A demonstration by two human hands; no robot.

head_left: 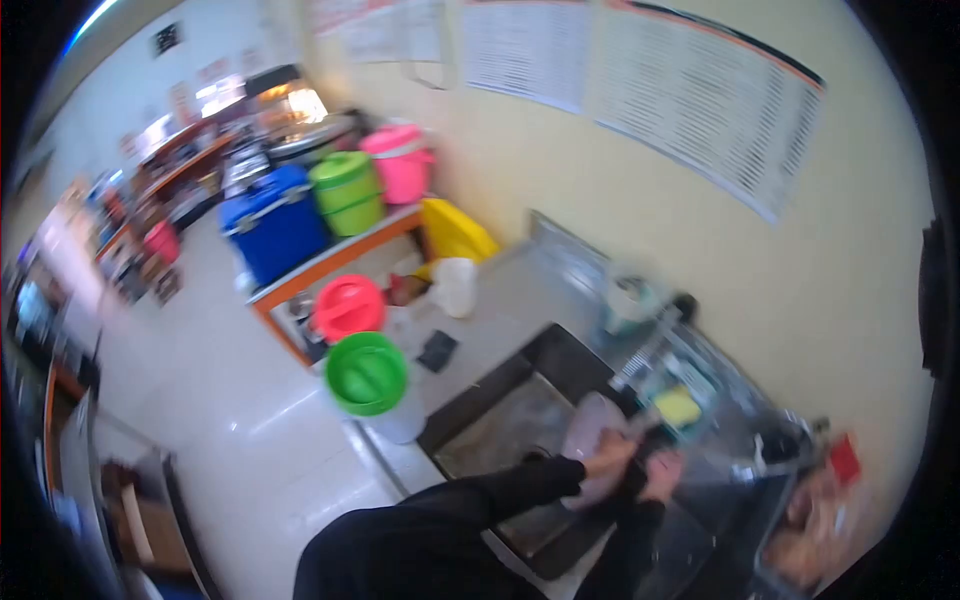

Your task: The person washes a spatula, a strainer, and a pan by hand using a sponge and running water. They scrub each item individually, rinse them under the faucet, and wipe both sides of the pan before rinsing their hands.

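My left hand (606, 457) lies across a pale pinkish round bowl (592, 424), its fingers apparently closed on it, though blur softens them. The bowl is tilted inside the dark metal sink (470, 425). Close on the right, my right hand (662, 473) is over the divider between the two basins; blur hides how its fingers sit and whether they hold anything. A yellow sponge (678, 406) rests in a teal holder just beyond the hands.
A white bucket with a green lid (366, 374) stands at the sink's left edge, near a red lid (349, 308) and a white pitcher (455, 287). Coolers, including a blue one (272, 225), line the counter behind. A clear plastic bag (820, 520) is at right.
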